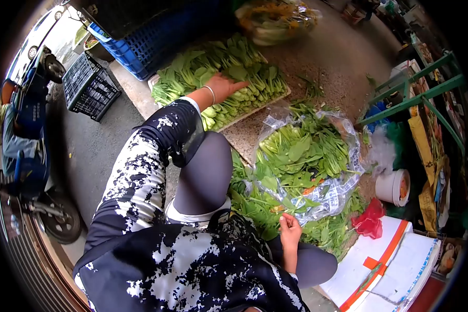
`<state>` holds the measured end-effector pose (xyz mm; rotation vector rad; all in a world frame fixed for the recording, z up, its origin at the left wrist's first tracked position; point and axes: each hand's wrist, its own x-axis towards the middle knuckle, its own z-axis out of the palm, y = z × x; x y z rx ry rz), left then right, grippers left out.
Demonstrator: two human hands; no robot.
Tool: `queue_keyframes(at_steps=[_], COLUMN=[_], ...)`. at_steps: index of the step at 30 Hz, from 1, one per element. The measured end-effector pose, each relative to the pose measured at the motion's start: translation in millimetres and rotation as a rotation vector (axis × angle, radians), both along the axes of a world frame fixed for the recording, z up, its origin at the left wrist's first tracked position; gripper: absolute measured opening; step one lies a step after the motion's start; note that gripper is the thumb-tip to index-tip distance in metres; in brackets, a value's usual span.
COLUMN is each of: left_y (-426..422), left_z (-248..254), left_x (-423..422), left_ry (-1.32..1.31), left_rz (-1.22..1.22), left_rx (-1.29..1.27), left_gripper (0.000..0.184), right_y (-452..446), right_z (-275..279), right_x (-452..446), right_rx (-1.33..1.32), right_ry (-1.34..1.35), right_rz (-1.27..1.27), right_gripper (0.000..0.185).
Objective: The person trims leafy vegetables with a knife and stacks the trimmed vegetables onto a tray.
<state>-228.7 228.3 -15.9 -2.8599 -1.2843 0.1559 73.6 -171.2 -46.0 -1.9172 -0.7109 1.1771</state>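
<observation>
My left hand [222,87], with a bracelet at the wrist, rests on rows of leafy green vegetables [192,73] laid out in a shallow tray [255,108]. Its fingers are spread over the leaves. Near my right knee, my right hand [290,229] has its thumb and fingers pressed together at the edge of some leaves; whatever lies between them is too small to make out. Just beyond it, an open clear plastic bag [352,140] holds a heap of loose greens [301,148]. More leaves [260,208] lie on the ground between my knees and the bag.
Blue crates [125,52] and a black crate [90,86] stand at the upper left, beside a parked vehicle [31,135]. To the right are a white bucket [392,187], a red bag [369,219], a white foam box [382,265] and a green metal frame [426,93].
</observation>
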Motion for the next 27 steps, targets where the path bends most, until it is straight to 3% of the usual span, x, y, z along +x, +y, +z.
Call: queue_keyframes(at_steps=[2,4,6,7,14,15,17,21,22,23,26,27], left_y=[5,6,8,10,-27,-30,-38,-56,-63,-71,-88,-89], left_z=[-18,-10,-21,-21,-36,-37,-35,-51,-56,-61,-82,-94], left_x=[-3,3,-6,-8,-43,-45,-44,-37,-33,-31,-45,-59], left_ry=[-0.002,0.110,-0.045,0.102,0.173,0.176,0.087,-0.306,-0.398,-0.471,-0.721,-0.793], left_rz=[-0.072,-0.033,-0.136,-0.103,-0.075,-0.066,-0.009,0.105,0.177,0.229,0.337,0.380], left_rx=[0.170,0.027,0.004,-0.185,-0.255,-0.270,-0.216,0.007,0.021,-0.009,-0.119,-0.187], left_gripper=[0.073,0.071,0.075,0.080,0.070,0.068,0.063,0.060,0.059,0.058,0.055,0.055], right_y=[3,4,4,4,4,5,8,15,14,14,13,16], right_z=[1,-1,-5,-8,-27,-29,-32,-5,-7,-6,6,16], right_x=[0,2,6,9,13,14,6,4,8,14,35,43], right_rx=[-0.012,-0.019,-0.026,-0.013,0.012,-0.106,-0.050,-0.306,-0.440,-0.575,-0.615,-0.542], right_ry=[-0.009,-0.063,-0.086,-0.081,-0.192,-0.232,-0.177,-0.123,-0.161,-0.196,-0.259,-0.427], right_rz=[-0.008,0.031,0.023,0.021,0.108,0.137,0.119,0.153,0.263,0.376,0.355,0.278], right_gripper=[0.021,0.021,0.020,0.019,0.018,0.021,0.022,0.037,0.039,0.041,0.041,0.040])
